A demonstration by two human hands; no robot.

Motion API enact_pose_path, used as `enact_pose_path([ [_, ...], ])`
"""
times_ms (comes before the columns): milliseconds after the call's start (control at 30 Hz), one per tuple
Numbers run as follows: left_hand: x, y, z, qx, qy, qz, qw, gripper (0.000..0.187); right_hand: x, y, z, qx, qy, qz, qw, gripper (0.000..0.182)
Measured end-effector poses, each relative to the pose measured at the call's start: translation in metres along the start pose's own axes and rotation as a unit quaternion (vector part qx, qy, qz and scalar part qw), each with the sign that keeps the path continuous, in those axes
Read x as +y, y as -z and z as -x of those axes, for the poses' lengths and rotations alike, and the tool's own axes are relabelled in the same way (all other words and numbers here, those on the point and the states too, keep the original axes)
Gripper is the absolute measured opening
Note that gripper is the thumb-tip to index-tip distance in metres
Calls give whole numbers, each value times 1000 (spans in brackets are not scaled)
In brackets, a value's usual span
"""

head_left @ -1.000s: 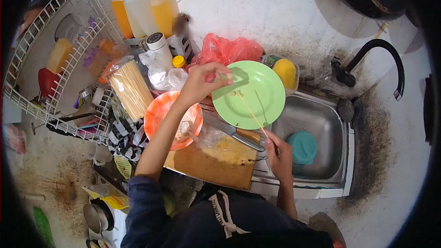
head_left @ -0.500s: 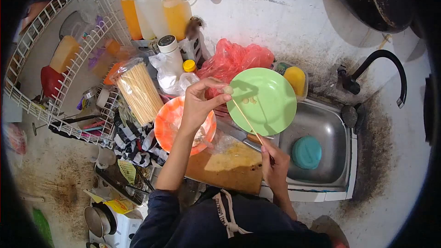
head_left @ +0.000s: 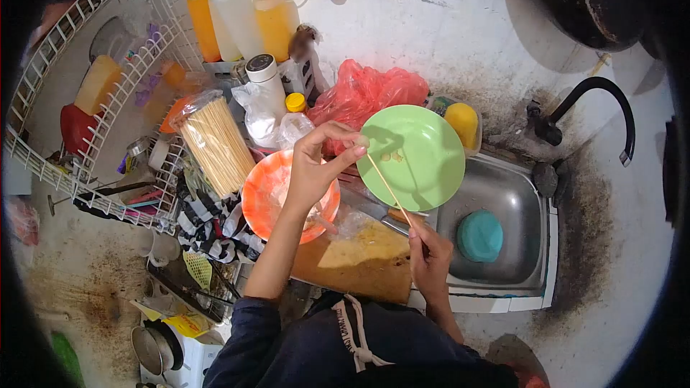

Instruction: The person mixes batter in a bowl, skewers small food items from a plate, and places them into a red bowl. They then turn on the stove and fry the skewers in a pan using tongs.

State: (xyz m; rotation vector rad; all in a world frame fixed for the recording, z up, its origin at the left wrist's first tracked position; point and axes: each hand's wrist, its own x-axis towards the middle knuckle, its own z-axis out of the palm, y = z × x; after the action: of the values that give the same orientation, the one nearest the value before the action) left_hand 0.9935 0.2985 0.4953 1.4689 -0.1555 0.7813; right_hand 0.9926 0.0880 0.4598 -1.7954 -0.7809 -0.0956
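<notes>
Between the thumb and fingers of my left hand (head_left: 323, 158) is a small pale ball (head_left: 362, 142), touching the upper end of a thin wooden skewer (head_left: 388, 188). My right hand (head_left: 431, 253) pinches the skewer near its lower end. Behind the skewer is a light green plate (head_left: 435, 172) with a few small pale pieces (head_left: 392, 156) on it. Partly hidden by my left forearm, an orange and white bowl (head_left: 256, 197) holds some whitish stuff. Whether the skewer tip has gone into the ball cannot be made out.
A wooden board (head_left: 366, 266) and a knife (head_left: 395, 224) lie below the plate. At right is a steel sink (head_left: 517, 244) with a teal round object (head_left: 480, 236), under a black faucet (head_left: 596, 86). A pack of skewers (head_left: 215, 145) and a red plastic bag (head_left: 366, 97) stand behind.
My hands hold almost the same pose. The left fingers and the ball have shifted very slightly to the right against the plate.
</notes>
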Motion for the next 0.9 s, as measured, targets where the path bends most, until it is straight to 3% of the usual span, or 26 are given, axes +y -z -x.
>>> enact_pose_path([
  [200, -2, -6, 7, 23, -35, -31, 999, 13, 2, -2, 4, 8, 3, -2, 1000, 32],
  [267, -3, -5, 9, 44, -126, -161, 978, 12, 0, -1, 6, 20, -7, -7, 1000, 29],
  [367, 2, -3, 11, 30, -162, -262, 951, 15, -4, 1, 9, -5, -60, -4, 998, 27],
  [600, -1, -6, 15, 44, -127, -233, 963, 14, 3, -4, 13, 2, -46, -43, 998, 26],
  [667, -3, -7, 16, 46, -122, -217, 967, 12, -1, -4, 13, -4, -80, -60, 995, 26],
  [900, -5, -9, 17, 39, -154, -246, 956, 13, 4, -4, 14, -3, -95, -110, 989, 26],
])
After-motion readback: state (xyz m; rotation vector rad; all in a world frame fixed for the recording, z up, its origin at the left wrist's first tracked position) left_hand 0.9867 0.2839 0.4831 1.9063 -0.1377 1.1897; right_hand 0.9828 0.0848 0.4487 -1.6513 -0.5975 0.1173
